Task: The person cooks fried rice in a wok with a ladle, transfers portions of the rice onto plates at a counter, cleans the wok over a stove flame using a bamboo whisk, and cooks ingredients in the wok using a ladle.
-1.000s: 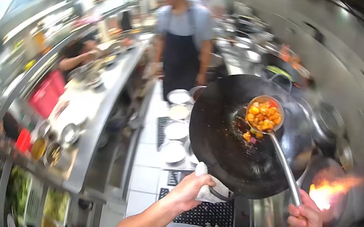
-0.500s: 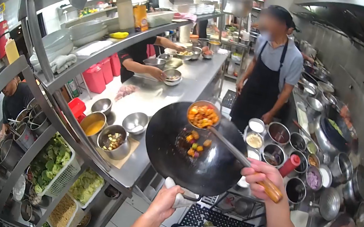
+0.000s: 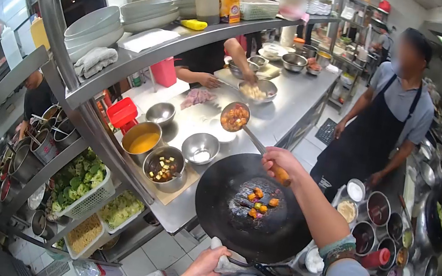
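Note:
My right hand [image 3: 280, 163] is closed round the wooden handle of a ladle [image 3: 256, 142], whose bowl is full of orange and red diced food [image 3: 234, 118]. The ladle's bowl is beyond the wok's far rim, over the steel counter. My left hand [image 3: 205, 267] grips the near handle of a black wok [image 3: 215, 210] through a folded white cloth [image 3: 230, 264]. Several glazed orange, yellow and green pieces [image 3: 261, 205] lie in the middle of the wok. Near the ladle stands a steel bowl [image 3: 200, 148] on the counter.
On the counter are a pot of dark liquid with pale cubes [image 3: 164, 168], a pot of orange liquid [image 3: 142, 139] and a small bowl [image 3: 161, 113]. A co-worker's hands [image 3: 249, 78] work at a bowl. Another person [image 3: 375, 123] stands right. Overhead runs a shelf [image 3: 209, 34].
My view has turned left. My right hand has carried the filled ladle from over the wok out past its far rim toward the counter. The left hand keeps its grip on the wok.

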Available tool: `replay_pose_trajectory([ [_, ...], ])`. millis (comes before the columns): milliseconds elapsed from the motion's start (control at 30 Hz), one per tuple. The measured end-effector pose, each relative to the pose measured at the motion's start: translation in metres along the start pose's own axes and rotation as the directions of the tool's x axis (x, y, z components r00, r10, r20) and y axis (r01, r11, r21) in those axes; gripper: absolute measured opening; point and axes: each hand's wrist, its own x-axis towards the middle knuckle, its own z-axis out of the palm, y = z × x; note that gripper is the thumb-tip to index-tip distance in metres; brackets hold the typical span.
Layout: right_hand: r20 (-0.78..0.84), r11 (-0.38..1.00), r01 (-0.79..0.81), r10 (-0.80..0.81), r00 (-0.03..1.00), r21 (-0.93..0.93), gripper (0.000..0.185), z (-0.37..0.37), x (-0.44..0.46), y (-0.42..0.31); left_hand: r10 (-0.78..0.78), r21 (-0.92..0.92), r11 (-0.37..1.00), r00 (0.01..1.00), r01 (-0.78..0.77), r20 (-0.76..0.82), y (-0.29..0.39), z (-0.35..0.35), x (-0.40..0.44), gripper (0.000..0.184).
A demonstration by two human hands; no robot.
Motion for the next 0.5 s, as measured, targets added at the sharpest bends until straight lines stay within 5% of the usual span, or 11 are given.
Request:
replay_pose_trajectory([
  [133,0.081,0.933,0.034,-0.006,0.997,-0.358,0.042,-0.011,0.050,0.020,0.021,-0.028,0.999,0.998,-0.023,-0.065,0.001,0.019,0.017,0.026],
  [300,0.086,0.842,0.110,-0.076,0.993,-0.529,0.059,-0.020,0.064,0.052,0.022,-0.045,0.999,0.995,-0.026,-0.100,0.005,0.031,0.023,0.027],
  [400,0.092,0.505,0.233,-0.288,0.953,-0.831,0.062,-0.025,0.065,0.064,0.018,-0.031,0.999,0.995,-0.022,-0.103,0.007,0.035,0.027,0.027],
  [433,0.087,0.508,0.229,-0.288,0.954,-0.830,0.062,-0.027,0.065,0.067,0.028,-0.028,0.999,0.992,-0.032,-0.125,0.008,0.035,0.028,0.027],
  [500,0.129,0.291,0.258,-0.399,0.908,-0.921,0.064,-0.027,0.062,0.070,0.026,-0.034,0.999,0.993,-0.030,-0.115,0.010,0.032,0.030,0.027],
])
